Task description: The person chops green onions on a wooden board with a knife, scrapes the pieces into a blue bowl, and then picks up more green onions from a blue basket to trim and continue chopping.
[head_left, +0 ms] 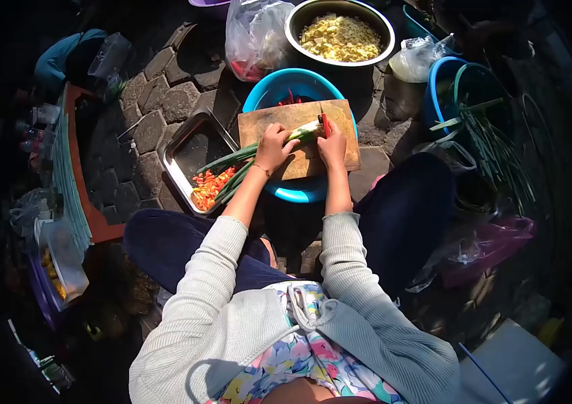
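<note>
Where board (253,125) spans basin (299,194), knife (326,126) near edge

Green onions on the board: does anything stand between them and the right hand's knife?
Nothing visible does: the knife is at the pale end of the green onions, and the left hand holds them farther back.

Sunlit paving (179,108) and chopping board (306,161) suggest an outdoor kitchen.

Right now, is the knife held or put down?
Held: the right hand grips the red knife, which juts forward over the cutting board.
</note>
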Action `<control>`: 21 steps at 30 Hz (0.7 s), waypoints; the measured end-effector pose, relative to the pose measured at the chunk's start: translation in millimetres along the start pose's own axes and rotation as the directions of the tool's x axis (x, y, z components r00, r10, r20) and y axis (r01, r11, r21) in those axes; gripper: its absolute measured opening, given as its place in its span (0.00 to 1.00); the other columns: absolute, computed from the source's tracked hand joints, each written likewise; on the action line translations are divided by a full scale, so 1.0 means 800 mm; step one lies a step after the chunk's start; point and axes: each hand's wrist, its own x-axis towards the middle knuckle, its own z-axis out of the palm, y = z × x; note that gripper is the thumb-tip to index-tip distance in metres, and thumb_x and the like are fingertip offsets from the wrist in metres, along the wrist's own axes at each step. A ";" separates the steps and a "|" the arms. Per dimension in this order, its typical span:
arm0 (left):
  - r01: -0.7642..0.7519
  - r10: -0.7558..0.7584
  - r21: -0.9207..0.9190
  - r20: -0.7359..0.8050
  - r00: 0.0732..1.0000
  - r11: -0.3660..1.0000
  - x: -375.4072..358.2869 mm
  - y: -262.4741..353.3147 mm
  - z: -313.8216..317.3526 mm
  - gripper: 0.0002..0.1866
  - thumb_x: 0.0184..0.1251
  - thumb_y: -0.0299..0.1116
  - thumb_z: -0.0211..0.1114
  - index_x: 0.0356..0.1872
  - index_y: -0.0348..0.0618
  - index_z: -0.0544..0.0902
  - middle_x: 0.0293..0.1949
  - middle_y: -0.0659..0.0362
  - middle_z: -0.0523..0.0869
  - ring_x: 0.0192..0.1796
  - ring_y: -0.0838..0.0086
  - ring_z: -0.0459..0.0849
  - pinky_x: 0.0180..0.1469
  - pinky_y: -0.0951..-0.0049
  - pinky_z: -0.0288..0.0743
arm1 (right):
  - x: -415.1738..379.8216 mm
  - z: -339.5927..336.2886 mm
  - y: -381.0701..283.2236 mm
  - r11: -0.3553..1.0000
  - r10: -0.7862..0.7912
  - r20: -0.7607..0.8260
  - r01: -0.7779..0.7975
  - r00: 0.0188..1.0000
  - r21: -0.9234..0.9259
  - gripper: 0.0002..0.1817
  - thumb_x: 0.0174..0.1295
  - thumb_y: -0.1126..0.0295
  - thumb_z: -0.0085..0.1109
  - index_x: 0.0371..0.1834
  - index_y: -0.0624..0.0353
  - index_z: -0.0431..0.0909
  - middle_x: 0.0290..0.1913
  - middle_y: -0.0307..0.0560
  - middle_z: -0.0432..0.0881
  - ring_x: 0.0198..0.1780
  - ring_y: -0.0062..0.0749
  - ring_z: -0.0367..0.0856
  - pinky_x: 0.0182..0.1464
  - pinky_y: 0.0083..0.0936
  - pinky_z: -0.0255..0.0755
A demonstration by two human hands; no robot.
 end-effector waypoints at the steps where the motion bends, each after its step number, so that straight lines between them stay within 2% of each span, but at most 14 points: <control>1: -0.037 0.037 0.008 -0.011 0.999 0.999 0.002 0.005 -0.001 0.21 0.47 0.36 0.70 0.44 0.44 0.79 0.40 0.54 0.77 0.44 0.61 0.76 0.47 0.68 0.72 | 0.000 0.000 -0.004 0.997 -0.002 0.015 0.003 1.000 -0.075 0.22 0.43 0.79 0.59 0.47 0.57 0.77 0.40 0.51 0.81 0.44 0.41 0.80 0.47 0.33 0.70; 3: -0.070 0.071 0.009 -0.029 0.997 0.997 0.006 0.015 0.003 0.21 0.47 0.36 0.70 0.44 0.43 0.78 0.40 0.55 0.78 0.44 0.62 0.76 0.47 0.68 0.72 | 0.002 -0.003 -0.008 0.987 -0.005 0.033 0.010 0.999 -0.158 0.22 0.43 0.79 0.58 0.46 0.57 0.77 0.39 0.50 0.82 0.43 0.42 0.80 0.46 0.32 0.71; 6: -0.148 0.151 0.045 -0.053 0.987 0.988 0.010 0.027 0.006 0.18 0.45 0.34 0.69 0.40 0.44 0.79 0.38 0.57 0.78 0.44 0.63 0.76 0.47 0.66 0.72 | 0.002 0.001 -0.004 0.992 0.050 0.040 -0.045 0.998 -0.117 0.22 0.43 0.81 0.57 0.46 0.57 0.77 0.37 0.50 0.82 0.42 0.42 0.81 0.44 0.31 0.72; 8: -0.159 0.163 0.072 -0.053 0.985 0.985 0.012 0.033 0.011 0.17 0.45 0.33 0.69 0.39 0.44 0.78 0.38 0.57 0.78 0.44 0.63 0.77 0.46 0.66 0.72 | 0.005 0.001 0.007 0.999 0.032 0.018 -0.032 0.999 0.010 0.22 0.42 0.82 0.56 0.45 0.58 0.77 0.37 0.50 0.82 0.42 0.39 0.81 0.44 0.29 0.72; 9: -0.174 0.179 0.102 -0.049 0.983 0.980 0.013 0.034 0.014 0.17 0.45 0.32 0.68 0.39 0.44 0.78 0.39 0.57 0.78 0.44 0.63 0.77 0.46 0.66 0.73 | 0.006 0.003 0.013 1.000 0.031 0.016 -0.031 0.999 0.004 0.22 0.42 0.82 0.56 0.45 0.58 0.77 0.37 0.50 0.82 0.42 0.39 0.81 0.44 0.29 0.72; 11: -0.196 0.201 0.078 -0.061 0.978 0.977 0.015 0.033 0.018 0.16 0.45 0.31 0.68 0.38 0.44 0.78 0.39 0.57 0.78 0.44 0.63 0.77 0.45 0.66 0.73 | 0.007 0.003 0.028 0.983 0.042 0.026 -0.046 0.999 0.178 0.22 0.42 0.82 0.55 0.45 0.60 0.77 0.37 0.50 0.83 0.42 0.35 0.82 0.44 0.27 0.72; 18: -0.285 0.288 0.041 -0.099 0.953 0.958 0.021 0.032 0.032 0.13 0.45 0.29 0.67 0.35 0.44 0.79 0.37 0.57 0.80 0.42 0.63 0.79 0.43 0.68 0.75 | 0.007 -0.003 0.030 0.980 0.051 0.063 -0.062 0.997 0.188 0.23 0.41 0.84 0.55 0.46 0.61 0.76 0.40 0.47 0.82 0.43 0.30 0.81 0.45 0.23 0.72; 21: -0.295 0.298 0.052 -0.097 0.949 0.954 0.023 0.035 0.034 0.13 0.45 0.30 0.67 0.35 0.44 0.79 0.37 0.57 0.81 0.41 0.64 0.80 0.42 0.68 0.76 | 0.004 -0.004 0.028 0.962 0.059 0.080 -0.078 0.995 0.261 0.24 0.41 0.84 0.59 0.47 0.61 0.75 0.41 0.45 0.82 0.44 0.28 0.80 0.46 0.22 0.72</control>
